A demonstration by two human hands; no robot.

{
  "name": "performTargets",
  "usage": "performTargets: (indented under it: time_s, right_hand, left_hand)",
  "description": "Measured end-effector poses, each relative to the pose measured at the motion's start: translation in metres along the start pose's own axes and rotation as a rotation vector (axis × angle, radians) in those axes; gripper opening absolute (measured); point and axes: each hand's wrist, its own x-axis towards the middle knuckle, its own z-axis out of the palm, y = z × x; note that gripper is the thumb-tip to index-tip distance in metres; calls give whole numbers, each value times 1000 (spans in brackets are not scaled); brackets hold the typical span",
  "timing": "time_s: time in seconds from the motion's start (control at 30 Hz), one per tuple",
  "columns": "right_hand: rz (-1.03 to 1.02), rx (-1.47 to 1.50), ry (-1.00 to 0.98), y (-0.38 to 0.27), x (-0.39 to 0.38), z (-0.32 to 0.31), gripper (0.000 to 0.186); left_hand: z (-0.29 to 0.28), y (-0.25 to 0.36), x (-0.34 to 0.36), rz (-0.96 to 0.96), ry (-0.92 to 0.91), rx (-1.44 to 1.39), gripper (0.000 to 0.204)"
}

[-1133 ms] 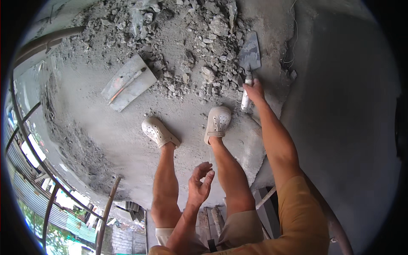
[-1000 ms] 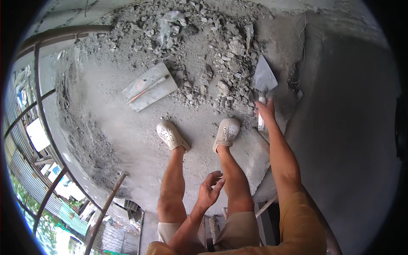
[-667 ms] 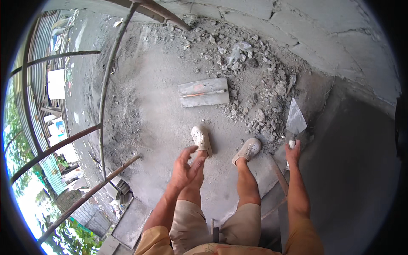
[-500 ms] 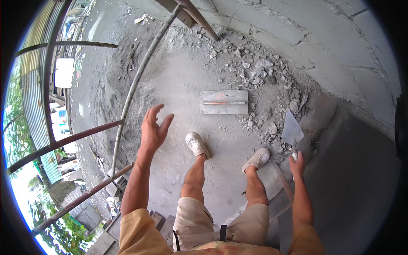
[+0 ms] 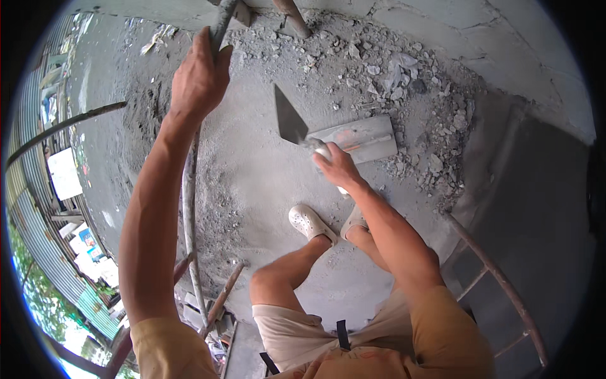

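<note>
My right hand (image 5: 338, 165) is closed round the pale handle of a pointing trowel (image 5: 290, 120). Its pointed grey blade is tilted up toward the far left. Behind that hand, a flat rectangular float (image 5: 372, 139) with orange marks lies on the concrete, its near left part covered by the hand and trowel. My left hand (image 5: 201, 82) reaches far forward at the left, its fingers wrapped round a grey pole (image 5: 222, 22). The fingertips are partly hidden by the pole and the hand itself.
Broken rubble (image 5: 435, 126) lies along the base of a grey block wall (image 5: 505, 44). A crumpled plastic bag (image 5: 399, 68) sits among it. Rusty bars (image 5: 505, 290) stand at the right, more bars at the left. My clogs (image 5: 309, 222) are on the concrete floor.
My right hand has brought the trowel from the far right to the middle, over the float. My left hand has moved forward and taken hold of the pole. My feet have shifted closer together.
</note>
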Motion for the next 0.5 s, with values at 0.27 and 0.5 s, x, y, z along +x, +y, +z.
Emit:
performTargets:
  time_s: [0.27, 0.5]
  right_hand:
    - [-780, -349, 88, -41, 273, 206, 27]
    - [-396, 236, -87, -106, 359, 247, 46]
  left_hand:
    - [25, 9, 11, 135, 63, -143, 36]
    - [23, 12, -2, 94, 120, -142, 30]
